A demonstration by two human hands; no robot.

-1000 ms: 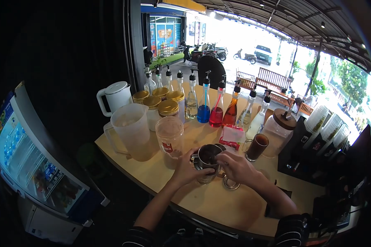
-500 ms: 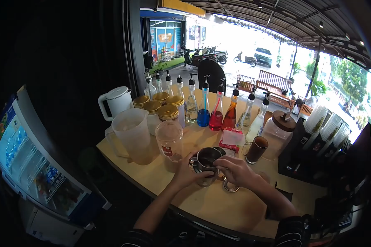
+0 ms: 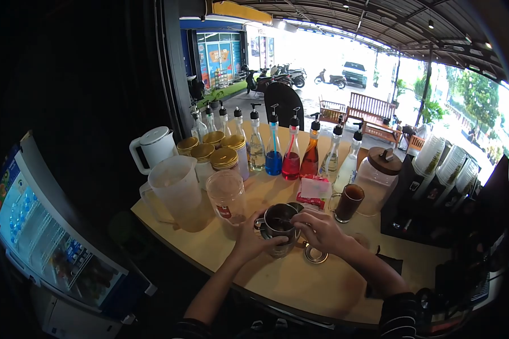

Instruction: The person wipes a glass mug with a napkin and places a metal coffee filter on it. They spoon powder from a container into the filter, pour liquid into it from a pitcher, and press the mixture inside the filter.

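Observation:
A metal cup (image 3: pixel 281 218) with dark contents sits over a glass vessel (image 3: pixel 281 249) near the table's front. My left hand (image 3: pixel 250 239) wraps round the cup's left side. At the cup's right rim my right hand (image 3: pixel 320 230) is pinched together; what it holds is too small to make out. A round metal ring or lid (image 3: pixel 315 253) lies just below my right hand. A clear plastic jar (image 3: pixel 226 195) with a red label stands left of the cup. To the right is a glass mug of brown drink (image 3: pixel 349 203), beside a red and white packet (image 3: pixel 314 191).
A large plastic pitcher (image 3: pixel 177 195) and a white kettle (image 3: pixel 154 148) stand at the left. Gold-lidded jars (image 3: pixel 225 159) and pump bottles (image 3: pixel 273 161) line the back. A wooden-lidded jar (image 3: pixel 379 181) and stacked cups (image 3: pixel 430 153) are at the right.
The view has shifted slightly, so the bottles and jars appear a little further left. My left hand stays on the cup, and my right hand has moved slightly at its rim.

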